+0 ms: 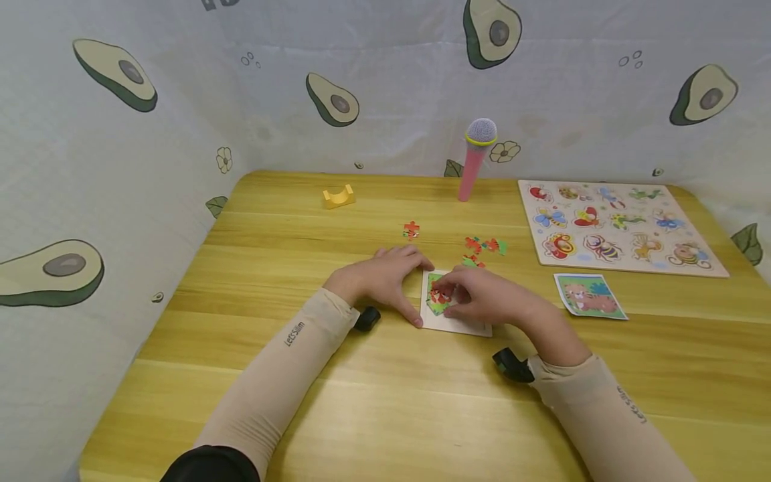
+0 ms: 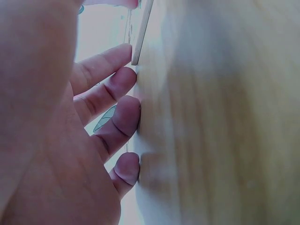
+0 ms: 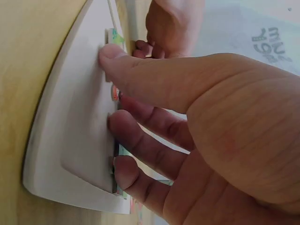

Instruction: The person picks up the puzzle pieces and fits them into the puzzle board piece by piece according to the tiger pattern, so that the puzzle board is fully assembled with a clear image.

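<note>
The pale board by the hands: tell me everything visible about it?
The pale board looks wooden and thin, with a rounded corner and a shallow recess. It lies flat on the table. Red and green puzzle pieces cover part of its left side. The left hand touches its left edge; the right hand reaches over it, fingertips at the pieces.

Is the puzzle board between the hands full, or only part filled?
Part filled: green-and-red pieces lie in the puzzle board, but the right wrist view shows bare recess, and loose pieces lie beyond.

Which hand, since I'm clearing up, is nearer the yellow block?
Left. The left hand is in front of the yellow block, slightly right; the right hand, over the puzzle board, is farther right.
</note>
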{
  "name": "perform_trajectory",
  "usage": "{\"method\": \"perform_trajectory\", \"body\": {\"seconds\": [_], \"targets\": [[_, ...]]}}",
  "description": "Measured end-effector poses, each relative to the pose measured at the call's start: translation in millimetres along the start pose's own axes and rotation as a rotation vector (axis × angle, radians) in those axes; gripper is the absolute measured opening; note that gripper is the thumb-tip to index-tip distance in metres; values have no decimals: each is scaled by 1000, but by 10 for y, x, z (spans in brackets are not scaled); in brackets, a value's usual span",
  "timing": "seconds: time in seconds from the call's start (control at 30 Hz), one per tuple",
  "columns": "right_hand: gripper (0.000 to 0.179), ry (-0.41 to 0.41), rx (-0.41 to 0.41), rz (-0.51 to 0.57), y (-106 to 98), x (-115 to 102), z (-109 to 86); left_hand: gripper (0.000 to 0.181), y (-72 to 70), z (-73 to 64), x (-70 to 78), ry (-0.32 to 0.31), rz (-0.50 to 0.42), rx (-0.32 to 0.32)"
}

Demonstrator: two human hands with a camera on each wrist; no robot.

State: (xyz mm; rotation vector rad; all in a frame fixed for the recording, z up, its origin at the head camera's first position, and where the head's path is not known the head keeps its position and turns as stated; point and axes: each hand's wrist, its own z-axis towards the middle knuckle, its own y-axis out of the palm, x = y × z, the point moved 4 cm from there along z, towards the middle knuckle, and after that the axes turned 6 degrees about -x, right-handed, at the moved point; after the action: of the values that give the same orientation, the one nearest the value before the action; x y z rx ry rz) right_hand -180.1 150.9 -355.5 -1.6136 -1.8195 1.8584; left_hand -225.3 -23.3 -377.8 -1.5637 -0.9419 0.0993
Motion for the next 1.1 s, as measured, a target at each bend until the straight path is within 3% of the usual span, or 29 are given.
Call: {"method": "perform_trajectory", "body": {"seconds": [0.27,0.9,1.1], "targets": [[24,-4,25,-20,-3,41,1,101,1,10,2,-6,3,-3],[24,50,-16,26,22,37,28,100,6,16,-25,1,-3,2],[21,23,-6,22,41,33,54,100,-1,12,-16,-1,5,1]]}}
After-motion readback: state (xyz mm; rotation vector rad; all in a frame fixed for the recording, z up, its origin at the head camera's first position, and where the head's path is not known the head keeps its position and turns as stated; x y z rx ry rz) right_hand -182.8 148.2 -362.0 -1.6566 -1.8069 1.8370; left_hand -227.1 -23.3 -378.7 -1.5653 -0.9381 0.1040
